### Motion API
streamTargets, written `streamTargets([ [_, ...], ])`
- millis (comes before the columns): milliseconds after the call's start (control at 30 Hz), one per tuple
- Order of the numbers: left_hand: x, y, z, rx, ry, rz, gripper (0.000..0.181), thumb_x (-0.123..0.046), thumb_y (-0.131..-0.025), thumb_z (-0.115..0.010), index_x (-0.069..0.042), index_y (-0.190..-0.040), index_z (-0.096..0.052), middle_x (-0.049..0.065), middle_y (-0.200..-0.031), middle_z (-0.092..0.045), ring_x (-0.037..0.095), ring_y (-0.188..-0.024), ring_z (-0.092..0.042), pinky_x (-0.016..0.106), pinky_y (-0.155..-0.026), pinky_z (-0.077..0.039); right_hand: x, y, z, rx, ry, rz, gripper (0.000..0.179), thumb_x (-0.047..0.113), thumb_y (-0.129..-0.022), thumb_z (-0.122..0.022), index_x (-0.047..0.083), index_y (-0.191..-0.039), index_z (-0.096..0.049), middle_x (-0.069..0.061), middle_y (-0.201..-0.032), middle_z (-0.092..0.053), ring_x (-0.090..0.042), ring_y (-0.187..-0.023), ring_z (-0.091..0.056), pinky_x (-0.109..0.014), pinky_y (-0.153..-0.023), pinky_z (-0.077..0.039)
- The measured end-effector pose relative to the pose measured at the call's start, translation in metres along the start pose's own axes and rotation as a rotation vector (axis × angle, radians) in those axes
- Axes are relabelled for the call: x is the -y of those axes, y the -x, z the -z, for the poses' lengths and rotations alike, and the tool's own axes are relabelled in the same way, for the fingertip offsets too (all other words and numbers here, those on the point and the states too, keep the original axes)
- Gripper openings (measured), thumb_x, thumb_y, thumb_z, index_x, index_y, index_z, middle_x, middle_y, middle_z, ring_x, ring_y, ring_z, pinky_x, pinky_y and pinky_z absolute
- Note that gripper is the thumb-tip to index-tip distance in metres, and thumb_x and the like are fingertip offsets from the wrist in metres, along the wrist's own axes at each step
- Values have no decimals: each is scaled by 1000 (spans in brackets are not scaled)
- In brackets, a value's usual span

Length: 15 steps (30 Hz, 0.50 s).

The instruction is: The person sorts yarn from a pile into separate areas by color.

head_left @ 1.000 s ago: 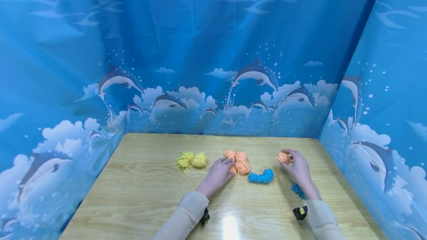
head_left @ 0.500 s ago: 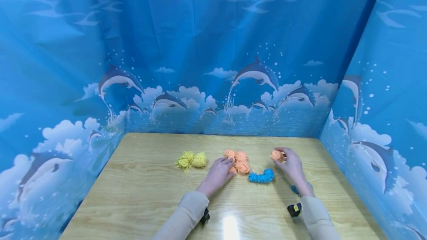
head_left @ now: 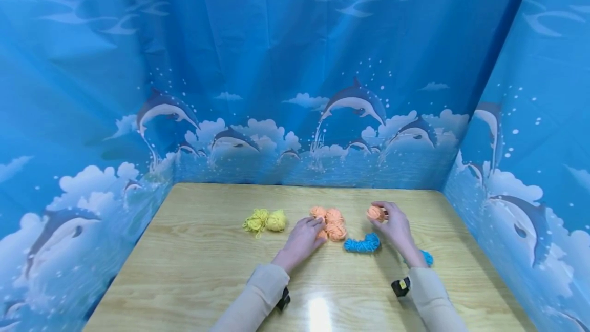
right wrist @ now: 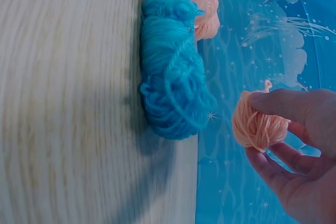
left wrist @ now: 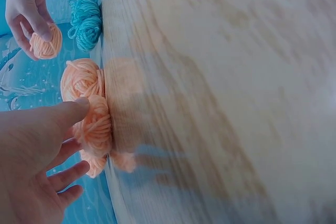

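Note:
My left hand [head_left: 301,239] holds the nearest-left yarn ball of a peach cluster [head_left: 335,223]. In the left wrist view, the thumb of my left hand [left wrist: 31,150] lies on that ball [left wrist: 95,125], the lower fingers spread behind. My right hand [head_left: 395,224] pinches another peach yarn ball [head_left: 375,213] to the right of the cluster. The right wrist view shows this ball [right wrist: 257,121] between thumb and fingertips, held off the table. A long blue yarn bundle [head_left: 361,244] lies between the hands. A second blue bundle [head_left: 427,258] is partly hidden by my right forearm.
Two yellow yarn balls [head_left: 265,221] lie side by side left of my left hand. The wooden table [head_left: 198,260] meets a blue dolphin-print curtain [head_left: 276,91] at its back and sides.
My right hand has moved left with the peach yarn ball, closer to the cluster, showing more of the blue bundle beside its forearm. My left hand stays in place.

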State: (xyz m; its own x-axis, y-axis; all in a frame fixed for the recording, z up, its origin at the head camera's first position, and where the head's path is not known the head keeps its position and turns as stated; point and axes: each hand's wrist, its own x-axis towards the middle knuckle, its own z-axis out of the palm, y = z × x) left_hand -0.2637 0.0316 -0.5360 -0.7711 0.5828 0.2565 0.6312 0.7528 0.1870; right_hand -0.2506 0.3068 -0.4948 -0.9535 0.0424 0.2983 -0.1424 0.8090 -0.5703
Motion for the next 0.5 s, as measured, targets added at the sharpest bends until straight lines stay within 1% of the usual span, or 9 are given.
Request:
streamTargets([
  [300, -1, 1, 2, 5, 1, 3, 47, -33, -97, -68, -7, -136, -63, 9, -143, -60, 27, -133, -54, 44, -115, -39, 0, -5, -12, 31, -17, -16, 42, 7, -90, -76, 2, -130, -64, -25, -125, -59, -39, -105, -61, -55, -85, -56],
  [500, -1, 1, 2, 0, -9, 3, 47, -34, -97, -68, -7, -136, -63, 8, -142, -60, 27, -132, -55, 43, -115, -40, 2, -7, -21, 47, -32, 3, 44, 5, -88, -77, 3, -130, -63, -24, -125, -60, -38, -103, -61, -53, -82, -55],
])
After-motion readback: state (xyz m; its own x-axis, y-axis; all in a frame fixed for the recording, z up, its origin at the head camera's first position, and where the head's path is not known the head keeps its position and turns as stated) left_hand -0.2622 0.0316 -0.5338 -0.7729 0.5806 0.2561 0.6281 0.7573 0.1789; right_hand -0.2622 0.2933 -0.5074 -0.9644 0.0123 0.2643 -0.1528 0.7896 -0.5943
